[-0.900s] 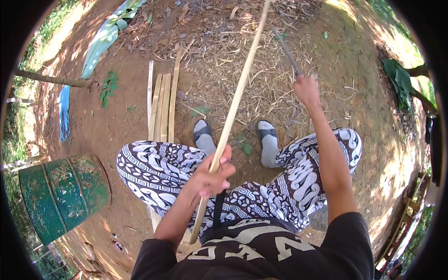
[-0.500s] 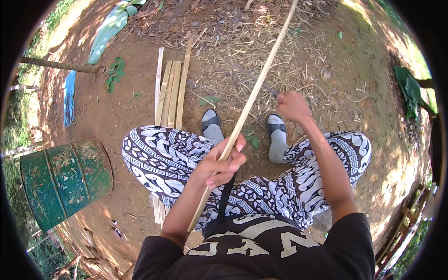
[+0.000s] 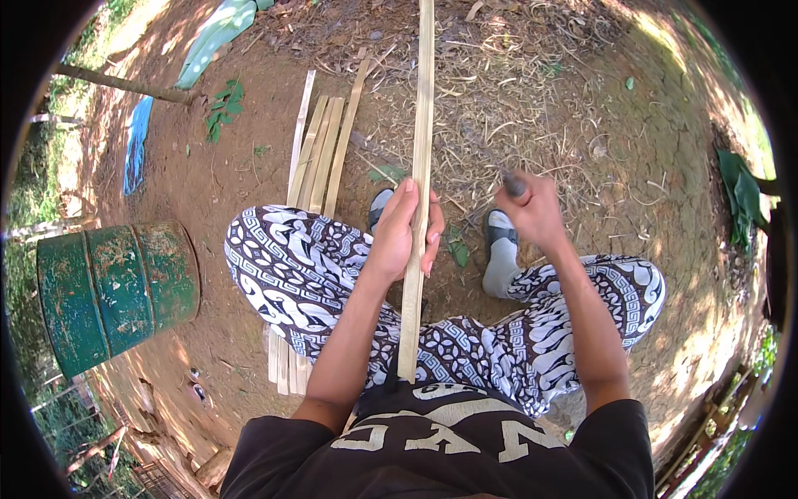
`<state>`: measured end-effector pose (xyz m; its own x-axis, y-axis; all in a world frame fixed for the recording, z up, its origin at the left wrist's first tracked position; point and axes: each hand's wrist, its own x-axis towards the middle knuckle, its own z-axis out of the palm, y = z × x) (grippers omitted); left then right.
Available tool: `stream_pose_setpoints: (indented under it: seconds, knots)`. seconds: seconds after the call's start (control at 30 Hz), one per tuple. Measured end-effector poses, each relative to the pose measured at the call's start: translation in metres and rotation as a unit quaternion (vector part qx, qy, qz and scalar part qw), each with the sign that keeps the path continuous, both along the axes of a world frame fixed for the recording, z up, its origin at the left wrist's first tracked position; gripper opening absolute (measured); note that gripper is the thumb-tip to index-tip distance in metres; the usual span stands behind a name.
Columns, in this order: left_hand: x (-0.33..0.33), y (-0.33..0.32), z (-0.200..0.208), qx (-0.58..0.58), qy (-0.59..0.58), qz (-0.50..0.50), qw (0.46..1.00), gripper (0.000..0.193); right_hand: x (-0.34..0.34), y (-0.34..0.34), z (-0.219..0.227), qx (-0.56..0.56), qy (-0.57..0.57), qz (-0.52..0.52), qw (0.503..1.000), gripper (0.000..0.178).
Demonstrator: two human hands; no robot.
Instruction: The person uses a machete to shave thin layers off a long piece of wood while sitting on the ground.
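A long pale bamboo strip (image 3: 422,108) runs nearly upright through the middle of the view, its lower end close to my shirt. My left hand (image 3: 405,233) is closed around it, the thumb along its left side and the fingertips showing at its right. To the right, above my sandalled foot, my right hand (image 3: 536,212) grips a knife (image 3: 515,185). Only a dark, blurred part of the knife shows, apart from the strip; the blade cannot be made out clearly.
Several cut bamboo strips (image 3: 322,158) lie on the ground by my left knee, passing under the leg. Curled shavings (image 3: 540,116) litter the soil ahead. At left are a green drum (image 3: 116,291), a blue bundle of cord (image 3: 137,145) and a branch (image 3: 125,85).
The bamboo strip has swung from a rightward slant to nearly upright, and my left hand has turned and risen with it. My right hand has lowered slightly and turned the knife.
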<state>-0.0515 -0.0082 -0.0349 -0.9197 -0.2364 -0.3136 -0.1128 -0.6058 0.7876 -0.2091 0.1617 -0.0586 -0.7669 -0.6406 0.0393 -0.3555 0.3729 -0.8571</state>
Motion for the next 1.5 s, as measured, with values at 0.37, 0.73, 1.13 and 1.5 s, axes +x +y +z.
stream_pose_setpoints:
  seconds: [0.37, 0.73, 1.13, 1.5]
  knots:
    - [-0.005, 0.017, 0.000, -0.116, -0.031, -0.048, 0.992, 0.040, 0.023, -0.016, 0.008, 0.069, 0.140, 0.161, 0.975, 0.014]
    - [0.004, 0.020, -0.014, -0.119, -0.017, -0.065, 0.991, 0.038, 0.013, -0.017, -0.025, 0.055, 0.248, 0.150, 0.955, 0.023]
    - [0.001, 0.011, -0.010, 0.022, -0.013, -0.037, 0.999, 0.037, -0.060, 0.009, -0.016, 0.083, 0.090, -0.203, 0.971, 0.017]
    - [0.001, 0.003, -0.031, -0.083, -0.003, 0.001, 0.997, 0.042, 0.032, -0.022, -0.004, 0.072, 0.140, 0.192, 0.969, 0.011]
